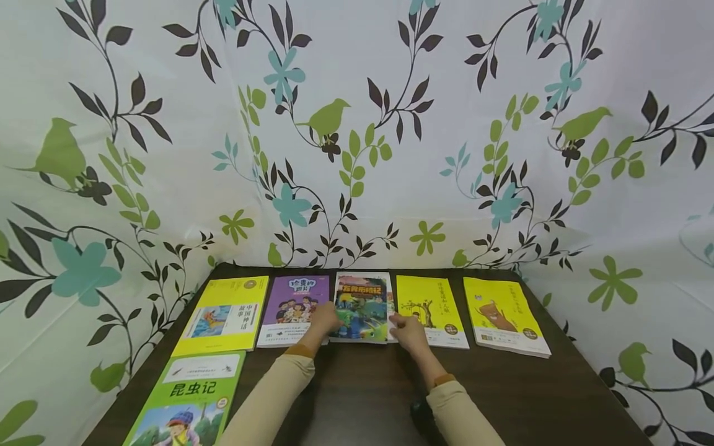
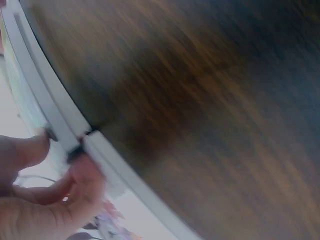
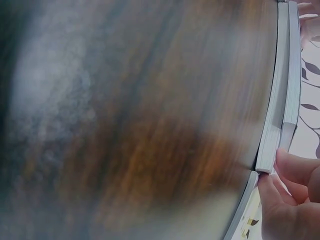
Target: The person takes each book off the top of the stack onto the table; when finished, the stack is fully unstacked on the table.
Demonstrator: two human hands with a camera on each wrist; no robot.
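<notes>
Two paperback books lie stacked in the middle of the row. The upper book (image 1: 361,310) has a colourful illustrated cover; the lower book (image 3: 272,127) shows mostly as a pale page edge, reaching out past the upper one on the right. My left hand (image 1: 325,321) pinches the stack's near left corner, thumb by the upper book's cover and a fingertip at its end. At the near right corner, my right hand (image 1: 409,331) pinches the lower book between thumb and finger. The purple book (image 1: 295,303) lies beside my left hand, a yellow book with a tree (image 1: 429,303) beside my right.
Farther left lies a yellow book (image 1: 220,316), with a green book (image 1: 192,396) in front of it. Another yellow book (image 1: 502,313) lies at the right end. The dark wooden table (image 1: 535,396) meets a patterned cloth backdrop (image 1: 379,204) behind and at both sides.
</notes>
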